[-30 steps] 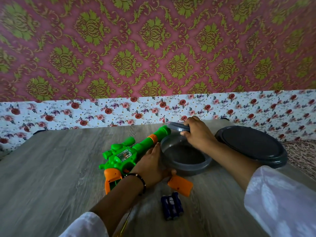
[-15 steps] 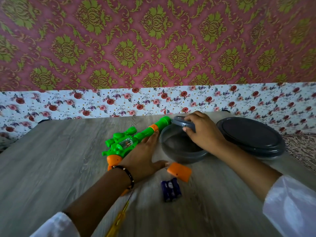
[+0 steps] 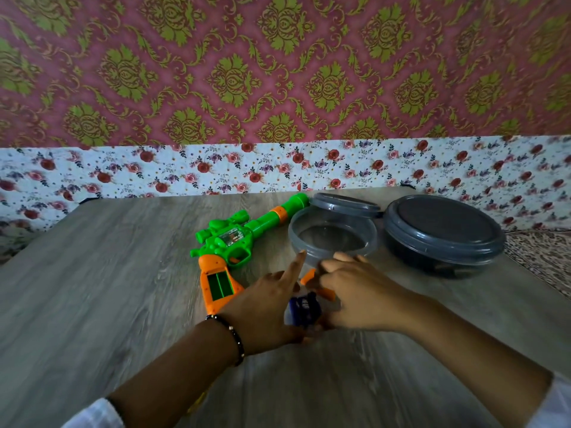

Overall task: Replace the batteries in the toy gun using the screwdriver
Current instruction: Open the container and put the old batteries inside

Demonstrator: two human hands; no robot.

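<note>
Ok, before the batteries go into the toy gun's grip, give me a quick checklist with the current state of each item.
1. Battery compartment in the toy gun uncovered and facing up: ok.
2. Compartment empty: ok, no cells visible inside.
3. Batteries within reach: ok, between the left hand and right hand.
4. Firm grip on the batteries: cannot tell, blurred.
5. Orange cover kept nearby: ok, partly hidden under the right hand.
6. Screwdriver at hand: cannot tell, not clearly visible.

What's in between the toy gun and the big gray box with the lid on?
In the head view, a clear open bowl sits between the gun and the closed box, with the bowl's gray lid leaning behind it.
</note>
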